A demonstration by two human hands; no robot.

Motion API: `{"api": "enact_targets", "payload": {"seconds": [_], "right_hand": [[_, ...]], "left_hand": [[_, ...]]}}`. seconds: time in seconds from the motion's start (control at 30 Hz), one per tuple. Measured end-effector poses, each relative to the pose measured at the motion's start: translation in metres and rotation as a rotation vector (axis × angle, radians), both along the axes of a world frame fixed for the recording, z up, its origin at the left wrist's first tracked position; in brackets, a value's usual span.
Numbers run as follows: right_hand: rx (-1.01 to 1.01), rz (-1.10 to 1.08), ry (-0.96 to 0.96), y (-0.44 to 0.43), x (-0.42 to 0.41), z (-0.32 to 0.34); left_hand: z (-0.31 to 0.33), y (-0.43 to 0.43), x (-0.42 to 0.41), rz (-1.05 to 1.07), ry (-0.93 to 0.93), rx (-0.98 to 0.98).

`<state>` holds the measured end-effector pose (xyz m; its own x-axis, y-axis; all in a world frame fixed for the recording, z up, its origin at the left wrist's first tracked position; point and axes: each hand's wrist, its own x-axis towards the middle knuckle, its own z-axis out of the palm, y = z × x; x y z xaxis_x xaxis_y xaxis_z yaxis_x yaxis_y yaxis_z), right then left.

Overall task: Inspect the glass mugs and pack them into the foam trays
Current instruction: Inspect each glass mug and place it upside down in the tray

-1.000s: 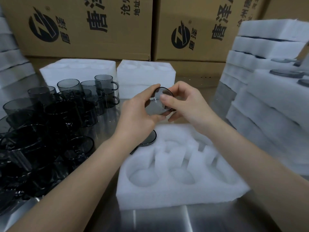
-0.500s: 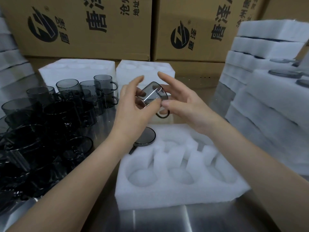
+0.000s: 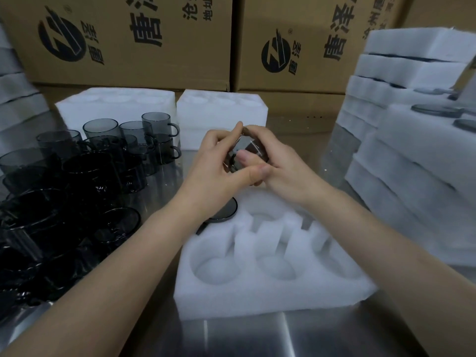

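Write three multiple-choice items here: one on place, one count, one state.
1. Loose mugs stand where, relative to the near foam tray? A left B right C on boxes
2. Mugs seated in that tray? A none B one C three
3. The held mug is A in both hands B in the left hand only C resting on foam
Answers: 1 A, they crowd the table left of it. 2 B, one packed mug fills the back-left well. 3 A, left hand and right hand grip it above the tray.
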<state>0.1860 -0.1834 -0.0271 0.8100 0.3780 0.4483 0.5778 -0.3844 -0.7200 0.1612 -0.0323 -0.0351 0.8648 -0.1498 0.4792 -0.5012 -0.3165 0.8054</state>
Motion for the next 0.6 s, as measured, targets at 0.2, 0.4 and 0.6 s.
{"api": "enact_targets", "payload": {"seconds": [0.2, 0.4, 0.6], "right_hand": [[0.075, -0.032, 0.0, 0.0046, -0.0026, 0.0014], [0.285, 0.074, 0.223, 0.0061, -0.0056, 0.0054], [0.46, 0.075, 0.427, 0.006, 0.0005, 0.0069]], "left_hand": [[0.0, -0.0012, -0.0004, -0.015, -0.029, -0.004], [-0.0024, -0.0001, 0.0003, -0.013, -0.062, 0.021], [0.0008, -0.001, -0.0045, -0.069, -0.12, 0.09]]}}
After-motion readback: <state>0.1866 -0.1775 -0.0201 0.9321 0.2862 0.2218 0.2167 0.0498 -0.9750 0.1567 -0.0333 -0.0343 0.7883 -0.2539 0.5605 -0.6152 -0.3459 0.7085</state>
